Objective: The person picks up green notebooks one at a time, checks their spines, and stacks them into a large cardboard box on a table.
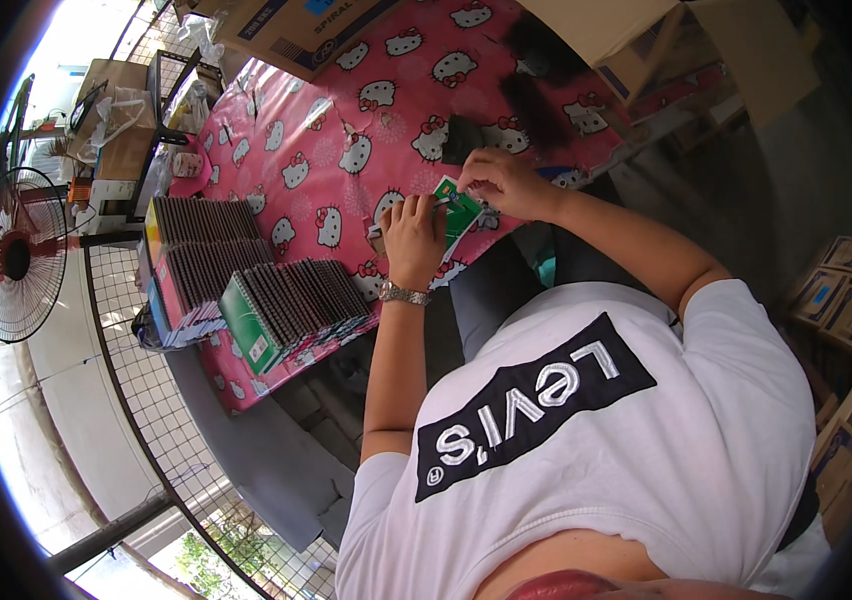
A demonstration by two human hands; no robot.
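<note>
My left hand rests at the left edge of a green-covered notebook on the table, fingers together and pressed on it. Over the notebook's upper right edge is my right hand, its thumb and fingertips drawn together in a pinch. Whatever is between those fingertips is too small to make out. Just beyond the notebook lies a dark, flat piece. Left of my hands stand rows of spiral notebooks, and a nearer row has a green cover at its front.
The table has a pink patterned cover. Dark bundles lie at its far right. Cardboard boxes stand at the far side, one closed box and one open box. A fan is at left; more boxes are at right.
</note>
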